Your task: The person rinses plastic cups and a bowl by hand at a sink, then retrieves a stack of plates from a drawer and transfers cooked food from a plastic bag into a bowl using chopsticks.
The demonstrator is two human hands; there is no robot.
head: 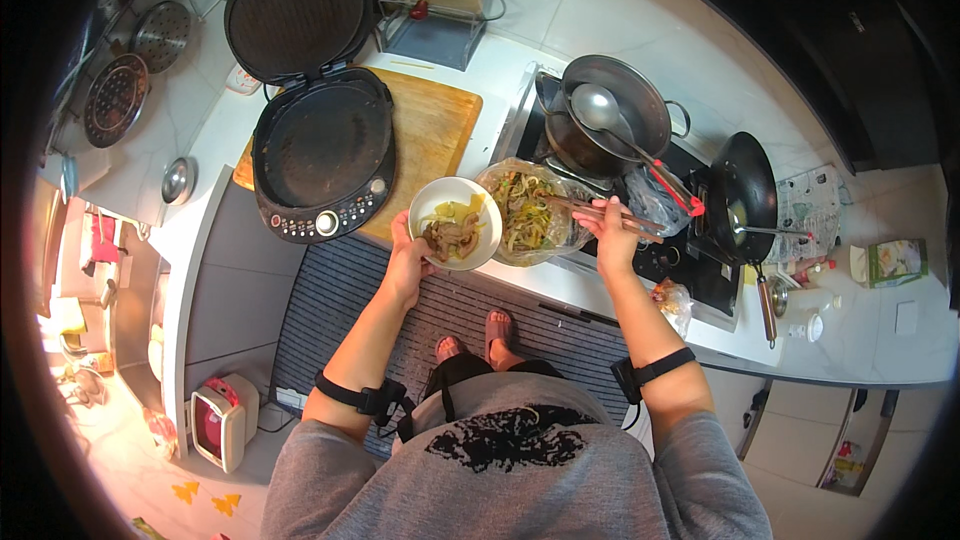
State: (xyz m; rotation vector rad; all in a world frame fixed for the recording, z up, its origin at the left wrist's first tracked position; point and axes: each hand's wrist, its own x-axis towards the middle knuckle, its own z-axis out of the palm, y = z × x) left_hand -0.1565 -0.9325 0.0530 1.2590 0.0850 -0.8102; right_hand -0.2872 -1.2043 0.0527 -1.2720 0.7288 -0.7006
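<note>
My left hand [410,259] grips the rim of a white bowl [491,199], holding it level in front of me. Cooked meat slices [452,237] and yellowish strips lie inside it. In my right hand [611,232] is a pair of wooden chopsticks [637,223], their tips reaching left into a heap of mixed noodles and shredded vegetables [525,214]. That heap sits in a container lined with clear plastic [571,240], just right of the bowl. The bowl's right edge overlaps or nearly touches the container; which of the two I cannot tell.
An opened electric griddle [322,142] rests partly on a wooden cutting board [442,109]. On the gas stove stand a deep pot [577,142] with a ladle [596,106] and a black wok [757,195], its handle jutting over the counter. A plastic bag [660,199] lies between them.
</note>
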